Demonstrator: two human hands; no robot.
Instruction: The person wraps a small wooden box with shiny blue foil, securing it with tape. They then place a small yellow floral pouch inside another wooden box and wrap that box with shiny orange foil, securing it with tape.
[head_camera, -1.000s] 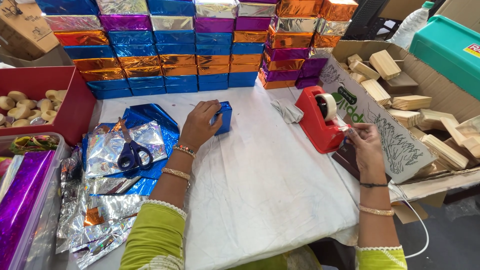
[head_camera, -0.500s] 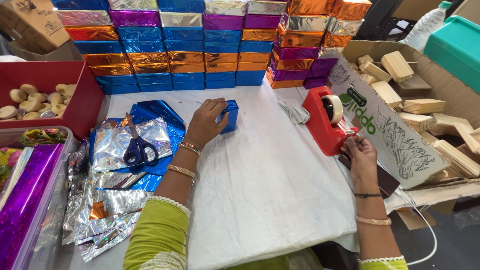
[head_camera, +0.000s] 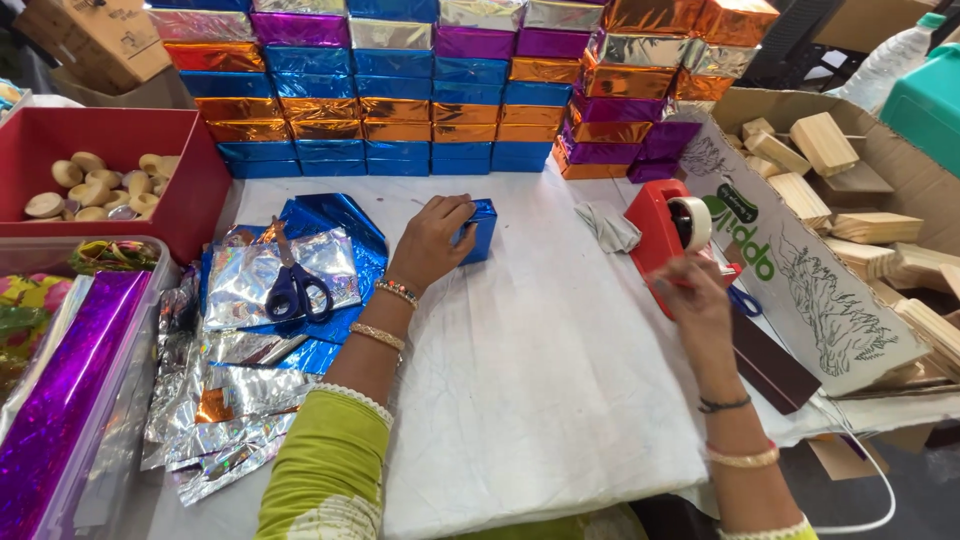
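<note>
- Our left hand (head_camera: 432, 240) lay curled over the blue box (head_camera: 478, 230), fingers pressed on its top and side. The box sat on the white cloth (head_camera: 540, 370), in front of the wall of shiny boxes (head_camera: 440, 90).
- We thought the foil could pop open if that hand let go too soon, because no tape showed on the fold yet.
- Our right hand (head_camera: 690, 300) was at the front of the red tape holder (head_camera: 660, 235), fingers bunched together. It was blurry, so we could not tell if it pinched any tape.
- If there was tape, it could stick to our fingers or fold onto itself on the way across, since the box was well apart from the holder.
- A hard pull could drag the holder along the cloth.
- The holder stood just beside the cardboard box (head_camera: 800, 280) of wood blocks (head_camera: 825, 140), so our hand could bump the flap.
- The scissors (head_camera: 293, 285) lay on loose foil sheets (head_camera: 270, 290) near our left arm. A nudge from the arm could make the foil slip and push them around.
</note>
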